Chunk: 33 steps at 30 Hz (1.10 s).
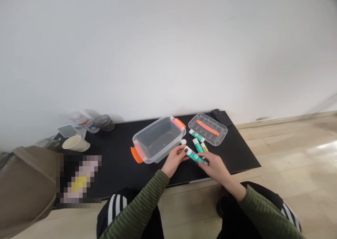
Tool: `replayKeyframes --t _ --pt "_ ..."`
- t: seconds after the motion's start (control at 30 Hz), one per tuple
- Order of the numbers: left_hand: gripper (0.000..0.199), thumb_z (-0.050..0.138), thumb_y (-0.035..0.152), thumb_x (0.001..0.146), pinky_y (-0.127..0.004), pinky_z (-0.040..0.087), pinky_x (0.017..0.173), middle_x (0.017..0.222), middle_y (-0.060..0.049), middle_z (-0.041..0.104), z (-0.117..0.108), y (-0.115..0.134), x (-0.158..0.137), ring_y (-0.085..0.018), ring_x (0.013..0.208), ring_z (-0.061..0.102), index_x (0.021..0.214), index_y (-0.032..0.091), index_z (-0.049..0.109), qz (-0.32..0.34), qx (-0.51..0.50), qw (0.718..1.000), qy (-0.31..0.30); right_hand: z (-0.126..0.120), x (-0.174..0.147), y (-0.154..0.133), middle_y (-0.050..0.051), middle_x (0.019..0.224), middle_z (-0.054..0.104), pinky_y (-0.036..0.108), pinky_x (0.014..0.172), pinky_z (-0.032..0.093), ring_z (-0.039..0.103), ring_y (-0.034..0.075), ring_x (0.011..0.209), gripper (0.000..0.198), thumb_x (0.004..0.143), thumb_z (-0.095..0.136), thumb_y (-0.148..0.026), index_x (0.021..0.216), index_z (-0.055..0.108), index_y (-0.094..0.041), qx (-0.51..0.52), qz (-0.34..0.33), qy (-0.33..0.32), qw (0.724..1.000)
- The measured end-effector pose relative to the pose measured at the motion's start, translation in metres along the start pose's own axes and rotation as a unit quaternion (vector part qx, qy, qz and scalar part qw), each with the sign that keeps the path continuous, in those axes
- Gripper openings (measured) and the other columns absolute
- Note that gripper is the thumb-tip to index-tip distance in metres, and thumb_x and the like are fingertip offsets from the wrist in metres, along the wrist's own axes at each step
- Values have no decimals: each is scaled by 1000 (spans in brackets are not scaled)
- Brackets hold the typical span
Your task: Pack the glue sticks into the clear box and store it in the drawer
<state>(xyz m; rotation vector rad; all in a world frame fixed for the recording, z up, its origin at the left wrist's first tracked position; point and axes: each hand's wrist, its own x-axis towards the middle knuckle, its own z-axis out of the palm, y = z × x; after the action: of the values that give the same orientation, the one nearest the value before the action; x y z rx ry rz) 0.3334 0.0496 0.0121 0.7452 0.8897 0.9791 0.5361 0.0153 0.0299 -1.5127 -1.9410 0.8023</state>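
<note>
Both hands are on one green-and-white glue stick, lying at a slant above the front of the black table. My left hand pinches its white-capped end, and my right hand grips the other end. Just beyond it lie a green glue stick, a yellow-labelled stick and another green glue stick, which touches the lid. A small white-topped item, partly hidden, is near my left fingers. Left of these stands a lidless clear plastic box with orange handles.
The clear lid with an orange handle lies flat near a black keypad. At the table's left are a paper cup, a dark glass, a white bottle and a brown-clad person. A wall runs behind.
</note>
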Motion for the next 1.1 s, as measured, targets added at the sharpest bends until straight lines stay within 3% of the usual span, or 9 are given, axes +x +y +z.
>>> replayKeyframes --t 0.13,0.23,0.43,0.53,0.63,0.73,0.83,0.97,1.1 --pt "40 78 41 74 -35 51 90 98 -7 66 2 -1 -1 -17 91 63 100 13 66 6 12 1000 -16 2 1 4 2 82 74 25 66 47 62 16 68 31 79 63 -33 106 73 -23 45 61 -18 997" --pt "41 77 44 75 -36 51 91 99 -7 66 3 -2 -2 -17 93 63 101 14 66 15 27 999 -30 4 1 9 2 81 73 25 62 46 61 15 65 34 77 65 -38 105 74 -21 114 75 -31 990" --pt "43 73 47 78 -36 50 93 101 -7 66 4 -4 -1 -18 96 63 105 15 65 30 40 997 -57 6 0 11 4 79 73 21 47 42 64 16 62 49 74 68 -54 105 72 -16 287 153 -86 942" --pt "42 69 48 81 -36 51 91 103 -7 67 3 -4 0 -19 95 64 109 16 64 36 86 994 -59 6 1 7 2 73 72 21 47 41 63 15 59 45 76 66 -51 103 72 -16 271 164 -118 941" --pt "39 63 43 85 -34 53 83 104 -8 68 -2 -4 2 -19 91 65 114 17 64 67 202 977 -27 7 4 3 3 77 73 24 60 48 67 18 70 30 77 66 -41 94 74 -18 203 118 -118 965" --pt "30 56 33 89 -36 52 86 104 -8 69 -8 -4 5 -21 90 65 115 20 64 149 360 920 51 9 11 3 3 85 74 27 72 49 68 20 81 20 79 64 -34 90 73 -21 108 97 -69 987" --pt "28 49 22 91 -37 48 95 114 -9 67 -12 -6 7 -23 102 63 115 22 63 198 521 826 84 13 22 5 4 86 73 26 75 47 67 19 81 17 82 61 -31 91 70 -21 -15 103 -16 994" --pt "37 46 19 92 -31 49 84 127 -11 59 -9 -15 10 -22 100 63 127 23 53 163 654 733 93 19 38 3 7 92 70 26 77 43 65 21 89 18 84 58 -31 94 65 -17 -185 106 19 977" --pt "36 46 20 92 -29 49 73 123 -11 55 -7 -21 11 -22 95 64 128 22 50 141 707 687 92 28 48 -6 12 98 67 28 76 43 62 24 96 21 89 53 -32 101 58 -15 -273 115 4 955"
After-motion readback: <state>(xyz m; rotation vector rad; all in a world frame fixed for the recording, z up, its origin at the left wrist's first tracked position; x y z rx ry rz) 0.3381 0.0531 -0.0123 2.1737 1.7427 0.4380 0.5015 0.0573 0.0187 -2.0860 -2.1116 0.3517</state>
